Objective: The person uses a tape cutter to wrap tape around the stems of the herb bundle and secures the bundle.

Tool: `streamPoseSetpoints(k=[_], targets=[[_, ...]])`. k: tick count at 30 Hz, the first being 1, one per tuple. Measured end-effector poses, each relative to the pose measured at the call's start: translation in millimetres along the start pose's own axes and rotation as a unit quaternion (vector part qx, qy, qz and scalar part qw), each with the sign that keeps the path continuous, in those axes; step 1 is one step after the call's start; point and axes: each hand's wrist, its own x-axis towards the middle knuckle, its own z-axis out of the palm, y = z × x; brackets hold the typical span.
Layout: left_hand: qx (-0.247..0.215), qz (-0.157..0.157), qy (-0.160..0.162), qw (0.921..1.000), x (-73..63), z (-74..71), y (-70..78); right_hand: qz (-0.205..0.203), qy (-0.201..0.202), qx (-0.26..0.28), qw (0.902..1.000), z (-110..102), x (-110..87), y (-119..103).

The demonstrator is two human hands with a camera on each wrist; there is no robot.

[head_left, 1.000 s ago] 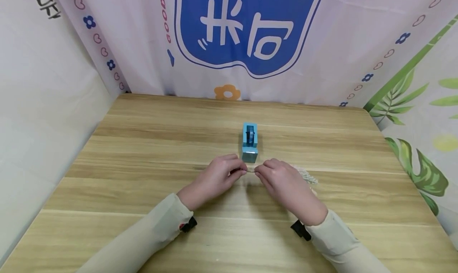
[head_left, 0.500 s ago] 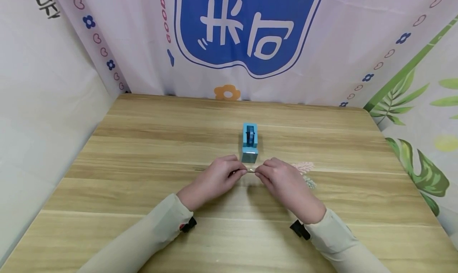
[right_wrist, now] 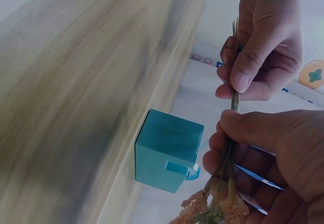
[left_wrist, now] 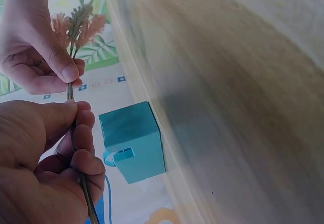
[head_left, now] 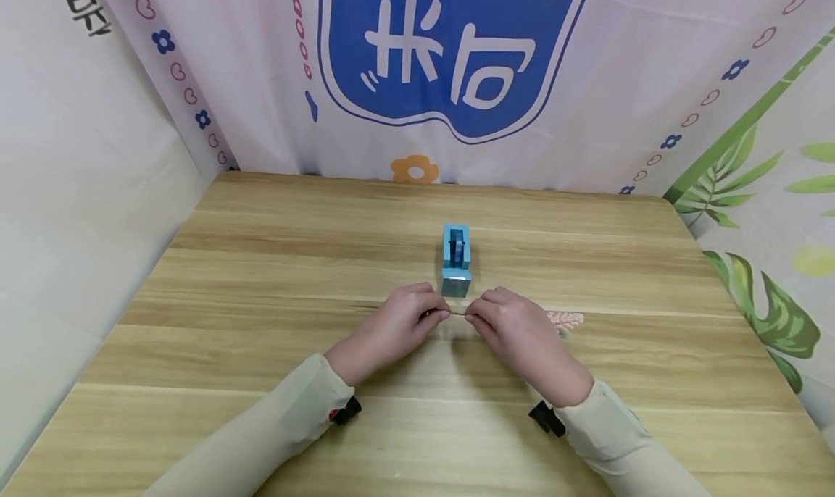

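A thin bunch of flower sprigs, with pink and grey-green heads, lies sideways between both hands in front of the tape dispenser. My left hand pinches its stems between thumb and fingers; the stem ends stick out to the left. Close beside it, my right hand pinches the stems nearer the flower heads, which spread beyond its fingers in the left wrist view. A short length of stem shows between the fingertips, with a glossy patch on it in the right wrist view. The blue tape dispenser stands just beyond the hands.
The wooden table carries the dispenser, whose roll sits in its far part. A printed curtain hangs behind the table's back edge. More printed cloth hangs at the right side.
The bunch has turned about its stems: grey-green showed at the right earlier, then pink above green, and now mostly pink. Both hands stay almost in place.
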Motion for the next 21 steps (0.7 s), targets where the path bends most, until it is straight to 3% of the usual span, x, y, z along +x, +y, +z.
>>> streamPoseSetpoints(k=[10, 21], targets=[[-0.014, -0.004, 0.015, 0.9998, -0.5, 1.0, -1.2, 0.003, 0.005, 0.004, 1.0, 2.9, 1.5, 0.0], [-0.005, 0.007, 0.036, 0.9993, -0.4, 3.1, -2.1, 0.0, -0.022, 0.007, 0.9997, -0.9, 4.0, 1.0]])
